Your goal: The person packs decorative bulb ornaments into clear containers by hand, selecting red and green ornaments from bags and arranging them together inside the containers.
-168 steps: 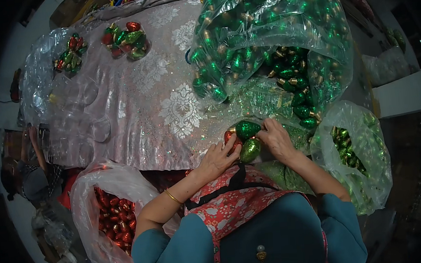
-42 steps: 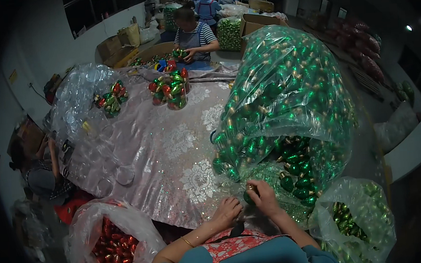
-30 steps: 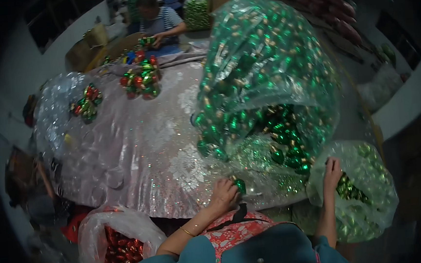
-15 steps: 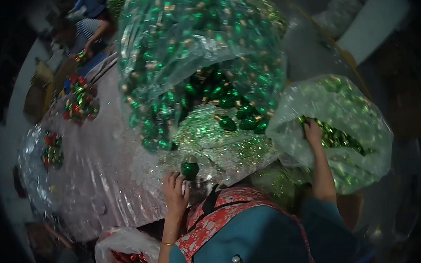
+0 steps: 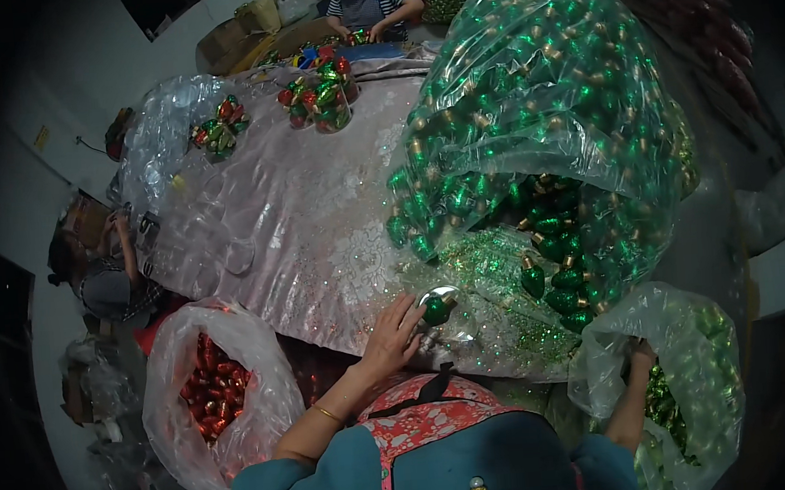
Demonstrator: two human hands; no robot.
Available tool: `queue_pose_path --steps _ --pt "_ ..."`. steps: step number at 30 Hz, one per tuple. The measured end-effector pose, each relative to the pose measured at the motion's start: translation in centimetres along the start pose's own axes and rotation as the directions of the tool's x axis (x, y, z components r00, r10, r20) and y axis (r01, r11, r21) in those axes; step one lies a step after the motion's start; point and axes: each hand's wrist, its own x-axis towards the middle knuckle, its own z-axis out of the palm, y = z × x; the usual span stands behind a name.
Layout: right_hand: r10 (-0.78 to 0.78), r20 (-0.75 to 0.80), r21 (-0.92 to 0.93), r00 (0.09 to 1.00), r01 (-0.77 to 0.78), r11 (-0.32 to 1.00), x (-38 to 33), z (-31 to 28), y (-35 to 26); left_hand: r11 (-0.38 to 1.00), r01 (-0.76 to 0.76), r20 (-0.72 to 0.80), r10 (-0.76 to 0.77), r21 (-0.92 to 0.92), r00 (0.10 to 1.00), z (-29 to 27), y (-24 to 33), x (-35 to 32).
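Observation:
On the glitter-strewn cloth in front of me, a clear plastic container [image 5: 460, 331] has a dark green bulb-shaped ornament [image 5: 435, 309] in it. The fingers of my left hand [image 5: 390, 338] curve against the container's left side, gripping it. My right hand [image 5: 640, 355] reaches into the mouth of a translucent bag [image 5: 695, 338] of light green ornaments [image 5: 663, 399]. Its fingers are in shadow and partly hidden by the bag, so I cannot make out their grip. A large clear bag [image 5: 527, 81] spills dark green ornaments [image 5: 563, 279] with gold caps beyond my hands.
A white bag [image 5: 162, 398] of red ornaments [image 5: 216, 389] stands at left. Filled clear containers [image 5: 331, 115] and crumpled clear plastic [image 5: 162, 134] lie on the far cloth [image 5: 317, 205]. One person [image 5: 376, 9] works across the table, another person [image 5: 103, 274] sits at left.
My view has turned, so the table and bags appear shifted. My right hand has gone deeper into the light green bag. My left hand stays beside the container with the green ornament.

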Motion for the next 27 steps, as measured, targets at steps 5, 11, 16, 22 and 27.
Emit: queue_pose_path --steps 5,11,16,22,27 --pt "0.095 -0.203 0.254 0.975 -0.041 0.966 -4.8 -1.8 3.1 0.995 -0.084 -0.03 0.083 -0.046 0.996 0.5 -0.7 0.3" --pt "0.185 -0.582 0.751 0.792 0.435 0.496 -17.0 -13.6 -4.5 0.983 -0.12 0.007 0.122 -0.138 0.993 -0.5 -2.3 0.8" --pt "-0.363 -0.336 0.911 0.869 0.398 0.11 -26.1 -18.9 -24.1 0.963 -0.194 -0.064 0.185 -0.185 0.981 0.3 -4.0 0.9" --pt "-0.843 -0.437 0.364 0.312 0.919 0.151 -29.6 -15.9 -33.9 0.95 -0.236 -0.076 0.225 -0.206 0.971 1.1 -4.8 0.3" --pt "-0.974 -0.129 0.068 0.184 0.982 0.177 -28.9 -14.6 -34.9 0.949 -0.243 -0.084 0.231 -0.201 0.969 1.2 -4.7 0.4"
